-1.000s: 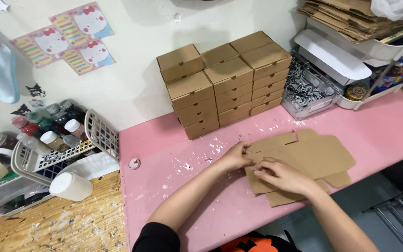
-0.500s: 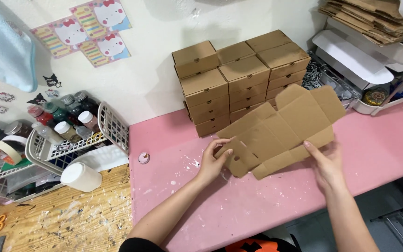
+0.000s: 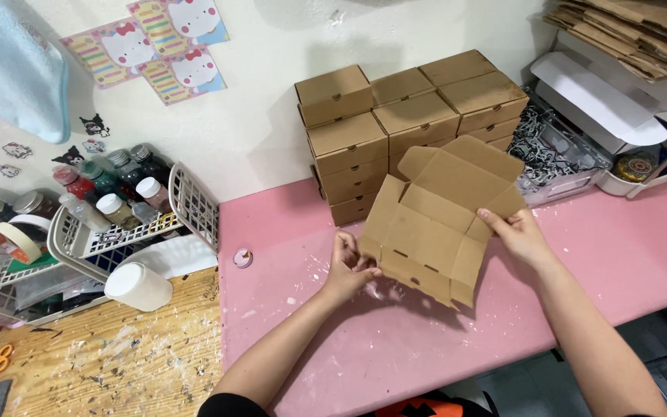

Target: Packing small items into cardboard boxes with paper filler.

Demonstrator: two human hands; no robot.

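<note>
Over the near edge of the pink table (image 3: 596, 255), two bare forearms reach up from the bottom of the view. Between them a flat-cut brown cardboard box blank (image 3: 438, 220) is held partly folded and lifted off the tabletop, its flaps open and its lid panel tilted toward the wall. The left hand (image 3: 351, 266) is clamped on the blank's lower left corner, fingers curled around the edge. The right hand (image 3: 520, 235) pinches the right side flap, thumb on the inner face; the fingers behind it are hidden, so their hold is probably a pinch but cannot be seen fully. Just behind the blank, against the white wall, stands a stack of finished cardboard boxes (image 3: 411, 123), closed and piled in several columns. Left of the table, a white wire basket (image 3: 79, 239) holds small paint bottles (image 3: 117, 189).
</note>
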